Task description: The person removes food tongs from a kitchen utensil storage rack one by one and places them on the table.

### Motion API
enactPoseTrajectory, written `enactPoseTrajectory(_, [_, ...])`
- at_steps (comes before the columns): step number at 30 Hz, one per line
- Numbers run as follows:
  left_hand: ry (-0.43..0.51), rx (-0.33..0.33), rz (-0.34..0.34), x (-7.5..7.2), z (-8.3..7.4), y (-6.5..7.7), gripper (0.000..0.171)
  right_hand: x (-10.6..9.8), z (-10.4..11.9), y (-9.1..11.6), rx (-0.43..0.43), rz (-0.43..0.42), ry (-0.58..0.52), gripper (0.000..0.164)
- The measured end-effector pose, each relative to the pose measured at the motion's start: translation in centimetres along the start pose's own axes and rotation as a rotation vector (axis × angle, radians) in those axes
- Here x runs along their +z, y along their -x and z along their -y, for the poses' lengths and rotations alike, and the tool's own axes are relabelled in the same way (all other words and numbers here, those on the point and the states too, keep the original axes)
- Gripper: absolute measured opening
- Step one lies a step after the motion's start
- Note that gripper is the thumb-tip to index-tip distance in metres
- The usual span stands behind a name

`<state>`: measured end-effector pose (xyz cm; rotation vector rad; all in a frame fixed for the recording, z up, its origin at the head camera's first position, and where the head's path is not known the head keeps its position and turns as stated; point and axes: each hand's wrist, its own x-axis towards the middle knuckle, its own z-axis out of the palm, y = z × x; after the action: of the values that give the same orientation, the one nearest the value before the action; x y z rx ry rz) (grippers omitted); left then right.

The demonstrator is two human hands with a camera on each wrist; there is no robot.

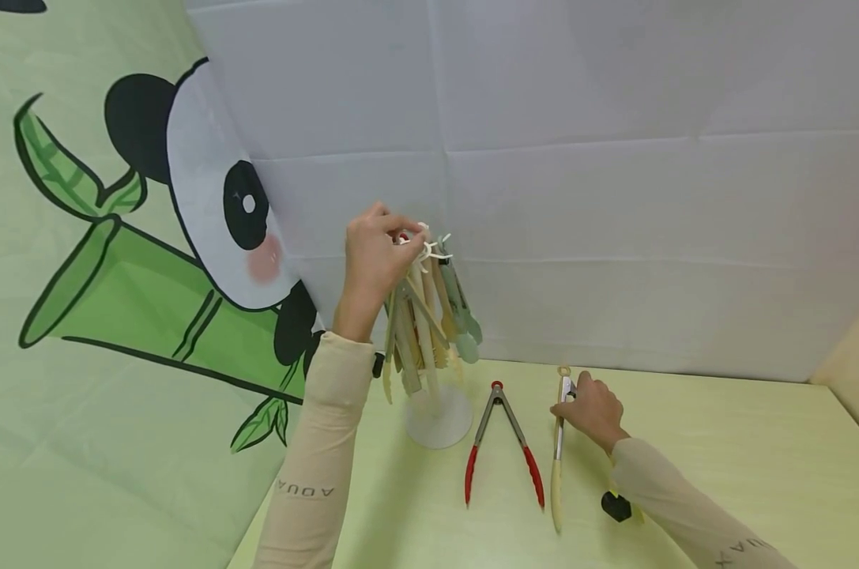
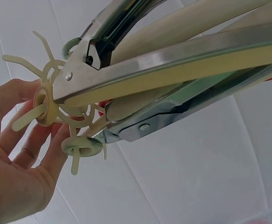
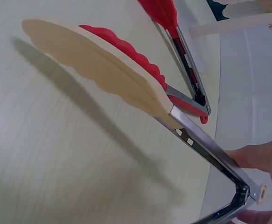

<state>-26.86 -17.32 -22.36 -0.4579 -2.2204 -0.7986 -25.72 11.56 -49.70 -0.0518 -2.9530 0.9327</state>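
At the top of a white utensil rack (image 1: 439, 427), my left hand (image 1: 375, 257) grips the crown with bent fingers. Tongs with metal handles hang from the rack's hooks by their end rings; one cream ring (image 2: 42, 105) lies by the left fingers in the left wrist view. On the table, my right hand (image 1: 594, 407) pinches cream-tipped tongs (image 1: 557, 490) near their hinge. The right wrist view has these tongs (image 3: 103, 70) spread apart, one scalloped cream head toward the camera. Red tongs (image 1: 497, 397) lie spread between the rack and the right hand.
The pale table (image 1: 742, 466) meets a white cloth backdrop (image 1: 578, 197) at its far edge. A green panda-print cloth (image 1: 102, 356) hangs at the left. Green utensils (image 1: 465, 316) hang on the rack's right side.
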Motion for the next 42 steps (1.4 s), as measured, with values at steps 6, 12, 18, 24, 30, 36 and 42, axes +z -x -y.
enactPoseTrajectory(6, [-0.003,0.000,-0.004,0.1,0.2,-0.1,0.012,0.4,-0.2,-0.5,0.009,0.015,0.022,0.044])
enactPoseTrajectory(12, [0.002,-0.007,-0.009,0.2,0.2,0.0,0.011,1.5,-0.5,-0.8,-0.011,0.037,0.078,0.046])
enactPoseTrajectory(18, [0.011,-0.014,-0.009,0.4,0.1,0.0,0.011,2.4,-1.2,-1.1,-0.014,0.066,0.076,0.042])
enactPoseTrajectory(24, [0.005,-0.023,-0.005,0.5,0.1,-0.1,0.011,2.7,-1.8,-1.3,-0.002,0.084,0.080,0.042])
enactPoseTrajectory(30, [0.005,-0.008,-0.016,0.5,0.1,-0.2,0.011,3.1,-2.3,-1.6,-0.004,0.084,0.088,0.044])
enactPoseTrajectory(36, [0.000,-0.007,-0.020,0.6,0.1,-0.2,0.011,3.5,-2.7,-1.8,0.007,0.099,0.107,0.048])
enactPoseTrajectory(42, [-0.003,-0.001,-0.021,0.7,0.2,-0.3,0.012,3.6,-2.9,-1.9,-0.005,0.106,0.110,0.047])
